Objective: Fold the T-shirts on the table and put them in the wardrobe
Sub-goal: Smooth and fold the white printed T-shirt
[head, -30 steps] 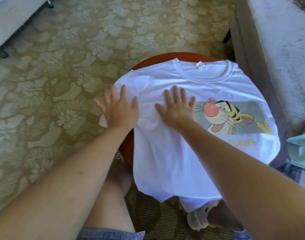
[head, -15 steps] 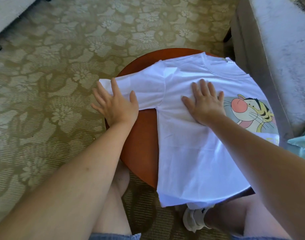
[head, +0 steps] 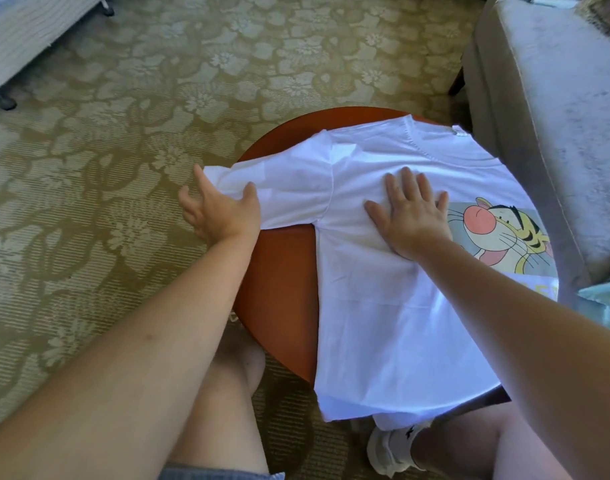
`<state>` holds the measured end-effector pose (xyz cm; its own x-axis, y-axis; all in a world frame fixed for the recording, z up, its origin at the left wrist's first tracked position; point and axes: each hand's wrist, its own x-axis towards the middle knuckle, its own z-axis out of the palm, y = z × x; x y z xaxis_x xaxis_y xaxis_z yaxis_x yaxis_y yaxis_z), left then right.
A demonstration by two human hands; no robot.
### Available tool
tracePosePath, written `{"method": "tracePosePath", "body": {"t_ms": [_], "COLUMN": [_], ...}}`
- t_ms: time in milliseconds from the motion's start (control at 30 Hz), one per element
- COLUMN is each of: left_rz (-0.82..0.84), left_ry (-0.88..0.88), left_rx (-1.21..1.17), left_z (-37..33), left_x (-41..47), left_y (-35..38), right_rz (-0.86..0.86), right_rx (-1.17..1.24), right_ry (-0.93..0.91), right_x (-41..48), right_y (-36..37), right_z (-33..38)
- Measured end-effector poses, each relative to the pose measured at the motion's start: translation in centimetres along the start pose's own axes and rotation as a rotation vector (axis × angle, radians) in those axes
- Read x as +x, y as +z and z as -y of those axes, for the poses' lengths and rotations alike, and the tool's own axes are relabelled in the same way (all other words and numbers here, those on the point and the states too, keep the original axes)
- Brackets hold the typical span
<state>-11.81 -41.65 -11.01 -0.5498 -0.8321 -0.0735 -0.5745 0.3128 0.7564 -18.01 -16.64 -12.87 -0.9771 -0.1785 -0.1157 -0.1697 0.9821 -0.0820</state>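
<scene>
A white T-shirt (head: pixel 393 317) with a cartoon tiger print lies face up on a round reddish-brown table (head: pixel 279 278). Its collar points away from me and its hem hangs over the near edge. The left sleeve (head: pixel 289 192) is spread out sideways past the table's left rim. My left hand (head: pixel 220 213) holds the end of that sleeve, thumb on top and fingers at and under its edge. My right hand (head: pixel 409 216) lies flat on the chest of the shirt, fingers spread, just left of the tiger print.
A grey upholstered seat (head: pixel 553 109) stands close to the table's right side, with a pale green cloth (head: pixel 608 296) beside it. Patterned carpet (head: pixel 123 168) covers the floor to the left. A bed corner (head: pixel 26 39) is at far left. My legs are under the table.
The shirt has slid to the right on the table, baring its left part. The left sleeve was spread outward. My left hand went from lying flat to taking hold of the sleeve end.
</scene>
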Motion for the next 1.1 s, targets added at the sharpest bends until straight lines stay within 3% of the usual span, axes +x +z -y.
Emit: {"method": "tracePosePath", "body": {"t_ms": [100, 200, 333, 500, 733, 1100], "left_rz": [0.208, 0.404, 0.525, 0.497, 0.423, 0.281], "left_ry": [-0.112, 0.026, 0.181, 0.274, 0.079, 0.113], "left_rx": [0.029, 0.079, 0.019, -0.034, -0.186, 0.047], "left_z": [0.9, 2.3, 2.8, 2.4, 2.3, 1.6], "left_x": [2.0, 2.9, 3.5, 4.2, 6.6, 11.2], "left_y": [-1.3, -2.8, -3.1, -3.3, -3.3, -7.7], "right_rz": [0.016, 0.006, 0.017, 0.013, 0.033, 0.062], "right_rx": [-0.008, -0.019, -0.031, -0.047, -0.067, -0.038], "right_ry": [0.009, 0.005, 0.005, 0.026, 0.016, -0.042], "right_x": [-0.1, -0.2, -0.2, 0.0, 0.6, 2.2], "right_y": [0.0, -0.2, -0.3, -0.2, -0.2, 0.2], "right_z": [0.1, 0.1, 0.1, 0.4, 2.4, 10.0]}}
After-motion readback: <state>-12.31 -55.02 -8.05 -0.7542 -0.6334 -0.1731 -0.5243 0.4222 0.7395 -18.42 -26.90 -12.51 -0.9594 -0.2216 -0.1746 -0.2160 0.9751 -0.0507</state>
